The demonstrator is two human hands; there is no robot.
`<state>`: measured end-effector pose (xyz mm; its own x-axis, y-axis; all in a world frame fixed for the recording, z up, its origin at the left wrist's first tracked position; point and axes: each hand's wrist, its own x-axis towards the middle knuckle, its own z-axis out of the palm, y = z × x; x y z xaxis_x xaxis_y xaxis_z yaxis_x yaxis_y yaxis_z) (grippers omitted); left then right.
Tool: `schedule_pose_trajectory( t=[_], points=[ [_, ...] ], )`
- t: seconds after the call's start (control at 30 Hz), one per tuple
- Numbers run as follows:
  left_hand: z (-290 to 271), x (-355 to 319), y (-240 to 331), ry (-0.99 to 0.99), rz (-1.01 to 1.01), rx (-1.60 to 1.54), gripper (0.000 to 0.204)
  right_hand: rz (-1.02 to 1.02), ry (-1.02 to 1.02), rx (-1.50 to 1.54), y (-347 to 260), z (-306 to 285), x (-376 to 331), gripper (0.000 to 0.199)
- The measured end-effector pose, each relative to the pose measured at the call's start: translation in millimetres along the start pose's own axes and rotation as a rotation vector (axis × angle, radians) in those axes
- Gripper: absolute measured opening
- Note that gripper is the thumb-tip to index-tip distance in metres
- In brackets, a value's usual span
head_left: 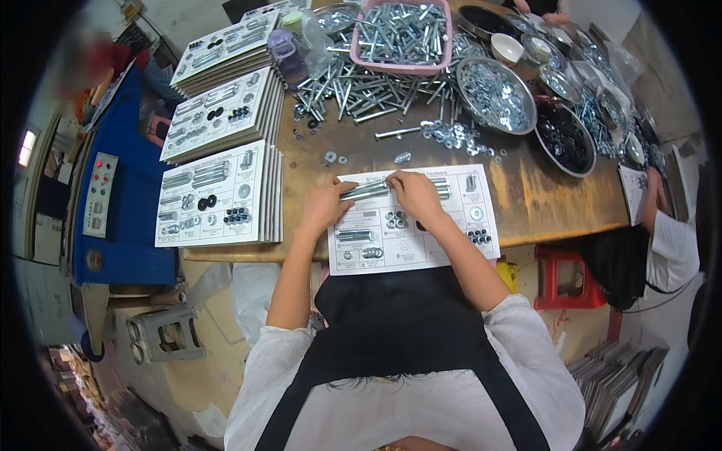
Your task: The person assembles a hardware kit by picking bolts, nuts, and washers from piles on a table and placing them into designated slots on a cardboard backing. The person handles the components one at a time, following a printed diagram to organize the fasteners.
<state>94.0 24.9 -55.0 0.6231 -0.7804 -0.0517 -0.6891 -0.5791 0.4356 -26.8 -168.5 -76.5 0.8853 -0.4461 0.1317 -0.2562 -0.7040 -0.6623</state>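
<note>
White card (420,260): lay at near edge of worn table (556,203), in front of black apron (391,323); bore printed boxes w/ hardware clusters, incl. black pcs (478,237) at its lower R.
Silver bolts (368,191): on upper L part of card, btwn the two hands.
L hand (323,201): part-curled, thumb + fingers nearly tog. at bolts' L end; pinch or mere touch, can't tell.
R hand (416,197): bent over card's upper middle, fingertips nearly tog. at bolts' R end; firm hold or not, can't tell.
Card stacks (214,197): L of card, in a row running away; purple bottle (286,54) just beside the farther ones.
Pink basket (402,70): beyond card, heaped w/ bolts; loose bolts (361,94) strewn nr it.
Washer bowl (517,131): beyond card to R; loose washers (455,137) btwn.
Red stool (570,279): R of card, below table level.
</note>
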Motion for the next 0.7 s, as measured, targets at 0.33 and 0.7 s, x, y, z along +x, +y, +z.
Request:
schedule_pose_trajectory(
  t=[0.33, 0.7],
  points=[
    [9, 4, -19, -0.052, 0.068, -0.176, 0.040, -0.008, 0.030, 0.064, 0, 4, -4, 0.021],
    [15, 7, -20, 0.040, 0.168, -0.196, 0.039, 0.075, 0.026, 0.102, -3, 5, -16, 0.021]
  ],
)
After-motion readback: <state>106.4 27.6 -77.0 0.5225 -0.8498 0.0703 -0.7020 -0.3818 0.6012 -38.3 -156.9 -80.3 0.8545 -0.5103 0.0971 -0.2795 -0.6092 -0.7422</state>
